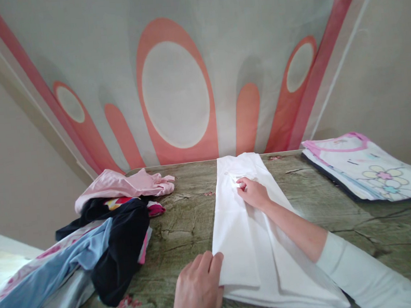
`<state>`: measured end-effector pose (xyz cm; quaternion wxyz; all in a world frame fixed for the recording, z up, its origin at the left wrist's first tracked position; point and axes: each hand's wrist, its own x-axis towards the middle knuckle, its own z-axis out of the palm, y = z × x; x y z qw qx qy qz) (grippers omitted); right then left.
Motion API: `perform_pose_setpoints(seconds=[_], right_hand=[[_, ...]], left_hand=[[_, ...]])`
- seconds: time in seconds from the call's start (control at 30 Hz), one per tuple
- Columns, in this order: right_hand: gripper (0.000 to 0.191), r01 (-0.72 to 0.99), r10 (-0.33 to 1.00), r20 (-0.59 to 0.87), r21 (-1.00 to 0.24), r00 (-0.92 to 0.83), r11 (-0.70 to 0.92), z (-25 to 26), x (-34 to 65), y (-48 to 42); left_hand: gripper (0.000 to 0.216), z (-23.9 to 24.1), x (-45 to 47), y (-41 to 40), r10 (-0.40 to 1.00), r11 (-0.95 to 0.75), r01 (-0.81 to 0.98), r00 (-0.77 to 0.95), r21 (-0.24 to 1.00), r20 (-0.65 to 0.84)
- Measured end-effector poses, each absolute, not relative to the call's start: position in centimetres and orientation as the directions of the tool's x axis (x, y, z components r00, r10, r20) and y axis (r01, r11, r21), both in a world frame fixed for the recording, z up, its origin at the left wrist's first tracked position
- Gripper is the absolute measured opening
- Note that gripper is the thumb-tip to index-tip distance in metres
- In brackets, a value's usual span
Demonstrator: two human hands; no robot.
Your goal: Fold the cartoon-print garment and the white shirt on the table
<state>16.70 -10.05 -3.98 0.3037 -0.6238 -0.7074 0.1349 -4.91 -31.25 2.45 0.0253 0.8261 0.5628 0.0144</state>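
A white garment [234, 228] lies lengthwise on the wood-patterned table, its left side folded inward in a long strip. My left hand [200, 285] is closed on the lower left corner of that strip, thumb and fingers pinching the cloth. Higher up, my right hand [253, 194] pinches a gathered bit of the same cloth near the far end. My right forearm, in a pale sleeve, crosses the garment's right part, which spreads out in loose creases toward the lower right. The fingertips of my left hand are partly hidden.
On the left sits a loose heap of clothes, with a pink piece [121, 186], a black piece [122, 251] and a light blue piece [53, 270]. A folded stack topped by a flower-print shirt [377, 166] lies at right. A patterned wall [214, 17] rises behind the table [183, 224].
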Motion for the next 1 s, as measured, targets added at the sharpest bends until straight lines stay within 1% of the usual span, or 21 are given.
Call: perform_pose_setpoints(seconds=[0.07,0.17,0.23,0.33,0.43,0.5,0.53,0.6,0.7,0.8,0.93,1.0], right_hand=[[0.023,0.796,0.964,0.262,-0.571,-0.054,0.2,-3.9,16.7,-10.1],[0.021,0.796,0.964,0.255,-0.568,-0.071,0.209,-3.8,16.6,-10.1],[0.02,0.8,0.966,0.247,-0.564,-0.074,0.205,-3.7,16.6,-10.2],[0.019,0.809,0.969,0.237,-0.555,-0.069,0.193,-3.5,16.6,-10.3],[0.019,0.821,0.97,0.237,-0.545,-0.044,0.171,-3.2,16.5,-10.4],[0.021,0.827,0.973,0.23,-0.54,-0.033,0.156,-3.1,16.5,-10.5],[0.022,0.829,0.975,0.22,-0.538,-0.038,0.154,-3.1,16.4,-10.5],[0.024,0.829,0.978,0.202,-0.536,-0.057,0.159,-3.1,16.4,-10.5],[0.025,0.822,0.973,0.218,-0.539,-0.074,0.183,-3.2,16.4,-10.5],[0.024,0.815,0.963,0.261,-0.542,-0.07,0.206,-3.4,16.4,-10.4],[0.022,0.817,0.962,0.263,-0.537,-0.078,0.213,-3.4,16.5,-10.4],[0.021,0.822,0.964,0.256,-0.533,-0.071,0.202,-3.2,16.5,-10.4]], left_hand=[[0.039,2.0,-5.4,-31.7,0.941,-0.337,0.939,0.334,0.073,0.046],[0.029,1.2,-6.0,-32.3,0.945,-0.317,0.944,0.306,0.09,0.118],[0.023,0.7,-6.2,-32.6,0.938,-0.326,0.94,0.309,0.102,0.154],[0.02,0.2,-6.2,-32.6,0.926,-0.359,0.924,0.334,0.134,0.177],[0.026,0.2,-5.9,-32.3,0.907,-0.412,0.894,0.384,0.175,0.174],[0.034,0.7,-5.5,-32.1,0.898,-0.437,0.879,0.413,0.194,0.151],[0.034,0.9,-5.4,-32.0,0.894,-0.447,0.873,0.427,0.198,0.137],[0.027,1.4,-5.1,-31.9,0.878,-0.479,0.855,0.464,0.199,0.122],[0.017,1.5,-5.0,-31.9,0.835,-0.55,0.81,0.528,0.203,0.157],[0.017,1.1,-4.9,-31.8,0.792,-0.61,0.766,0.584,0.201,0.181],[0.014,1.5,-4.9,-31.8,0.78,-0.624,0.757,0.616,0.192,0.107],[0.02,2.6,-4.9,-31.6,0.792,-0.608,0.769,0.605,0.199,0.079]])
